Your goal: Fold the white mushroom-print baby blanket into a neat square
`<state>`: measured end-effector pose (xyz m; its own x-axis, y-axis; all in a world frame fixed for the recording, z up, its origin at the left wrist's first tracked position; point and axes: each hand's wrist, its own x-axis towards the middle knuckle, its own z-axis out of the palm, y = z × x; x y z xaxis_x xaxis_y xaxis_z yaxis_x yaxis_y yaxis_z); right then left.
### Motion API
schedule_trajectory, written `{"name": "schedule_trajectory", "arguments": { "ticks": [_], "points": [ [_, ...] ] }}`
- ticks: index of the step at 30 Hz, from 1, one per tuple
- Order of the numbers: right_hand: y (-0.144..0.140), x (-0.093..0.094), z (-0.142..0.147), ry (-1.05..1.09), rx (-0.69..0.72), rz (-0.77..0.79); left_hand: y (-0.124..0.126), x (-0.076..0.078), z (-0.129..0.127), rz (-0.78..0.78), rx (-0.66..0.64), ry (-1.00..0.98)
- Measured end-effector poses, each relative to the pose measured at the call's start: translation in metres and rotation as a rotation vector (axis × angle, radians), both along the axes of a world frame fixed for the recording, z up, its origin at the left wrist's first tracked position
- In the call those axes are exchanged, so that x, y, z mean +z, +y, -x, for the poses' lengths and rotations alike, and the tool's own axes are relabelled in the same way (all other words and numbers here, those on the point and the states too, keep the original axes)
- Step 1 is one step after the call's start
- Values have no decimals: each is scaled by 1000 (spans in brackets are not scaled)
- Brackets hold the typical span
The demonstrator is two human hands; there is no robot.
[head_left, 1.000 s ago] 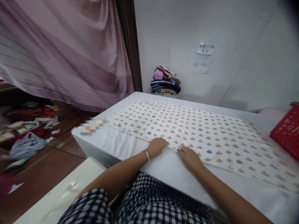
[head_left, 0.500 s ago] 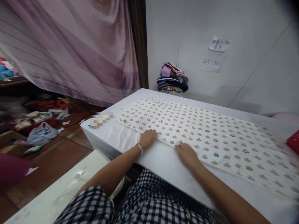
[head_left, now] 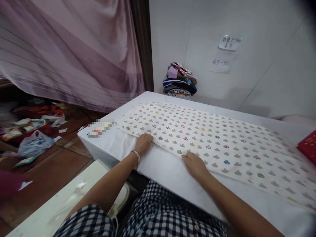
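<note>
Head camera view, read as a clock face about its centre: the long white cloth printed with grey, red, blue, yellow and green motifs lies spread from nine o'clock round to four on a white-covered table. At seven, the left hand, a silvery bracelet at its wrist, rests with its fingers close together over the cloth's near edge; at half past four, the right hand touches the same edge with thumb and fingers drawn in. Whether either hand pinches fabric, I cannot tell. Nine o'clock has a blurred-out flat item on the table's end. At one o'clock stands a stack of folded multicoloured fabrics, below two handwritten white paper notices on the wall at two. At three, cut off by the frame, is a red perforated plastic basket, its inside hidden. Toward nine, on the brown tiled floor, a red open container holds pale packets; just beside it, a translucent plastic bag has blue and white contents too indistinct to name.
</note>
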<state>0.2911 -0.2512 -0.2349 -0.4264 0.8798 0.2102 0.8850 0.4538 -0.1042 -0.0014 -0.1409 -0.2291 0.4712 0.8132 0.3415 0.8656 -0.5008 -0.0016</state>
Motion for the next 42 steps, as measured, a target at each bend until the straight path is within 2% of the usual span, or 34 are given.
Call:
{"name": "schedule_trajectory", "arguments": {
  "ticks": [4, 7, 12, 15, 18, 28, 35, 39, 42],
  "points": [
    [0, -1, 2, -2, -3, -13, -3, 3, 0, -7, -26, -7],
    [1, -2, 5, -28, -17, -28, -6, 2, -12, -51, -89, -25],
    [4, -5, 9, -40, -60, -81, -18, -4, -67, -94, -375, -38],
    [-1, -5, -2, -24, -39, -108, -28, -3, -106, -80, -544, -23],
    [-15, -3, -30, -25, -58, -110, -36, -1, -139, -88, -670, -12],
    [-96, 10, -169, -1, -385, -68, -53, 1, -217, -13, -903, 13],
    [-127, 12, -226, -35, -549, -57, -65, -1, -256, 44, -906, 65],
    [-135, 11, -252, -116, -607, -77, -70, 1, -266, 101, -849, 99],
    [-143, 13, -264, -175, -626, -73, -73, 2, -266, 136, -857, 103]
  ]
}}
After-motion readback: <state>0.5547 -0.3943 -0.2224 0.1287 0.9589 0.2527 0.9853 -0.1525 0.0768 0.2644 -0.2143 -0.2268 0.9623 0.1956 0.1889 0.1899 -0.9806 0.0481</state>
